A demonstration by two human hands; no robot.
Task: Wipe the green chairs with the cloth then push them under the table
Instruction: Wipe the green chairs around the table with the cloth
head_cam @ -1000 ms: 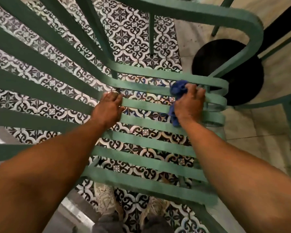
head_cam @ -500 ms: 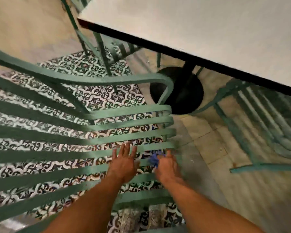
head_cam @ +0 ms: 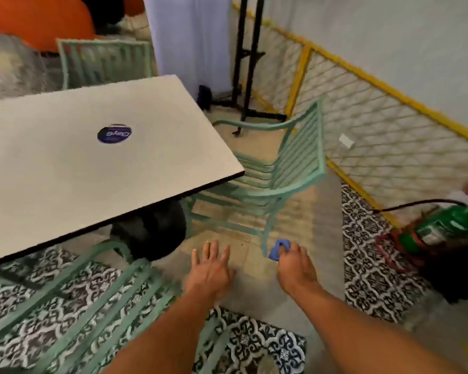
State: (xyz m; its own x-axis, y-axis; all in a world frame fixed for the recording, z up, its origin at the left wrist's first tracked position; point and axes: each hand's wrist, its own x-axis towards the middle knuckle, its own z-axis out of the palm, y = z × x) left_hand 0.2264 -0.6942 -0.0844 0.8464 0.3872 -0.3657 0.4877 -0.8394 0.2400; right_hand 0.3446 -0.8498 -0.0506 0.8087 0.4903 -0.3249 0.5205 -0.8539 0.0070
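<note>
Fingers: left hand [head_cam: 211, 271] has its fingers [head_cam: 214, 251] straight and spread, gripping nothing; right hand [head_cam: 296, 268] has its fingers curled, pinching the blue cloth [head_cam: 277, 249].
Table [head_cam: 92, 157]: pale square top with a dark edge, on a black round base [head_cam: 152, 230].
Near chair [head_cam: 79, 306]: green slats at lower left, over the patterned floor tiles [head_cam: 368, 265]; its front reaches the table edge, and the left hand is just beside its right end.
Right chair [head_cam: 287, 168]: green, seat partly under the table's far corner, back toward the yellow-framed mesh fence [head_cam: 389, 136].
Far chair [head_cam: 103, 62]: green, behind the table.
Green cylinder [head_cam: 443, 225]: lying by the fence at right.
Sticker [head_cam: 114, 134]: dark round one on the tabletop.
Cloth: bunched at the right fingertips, near the right chair's front leg.
</note>
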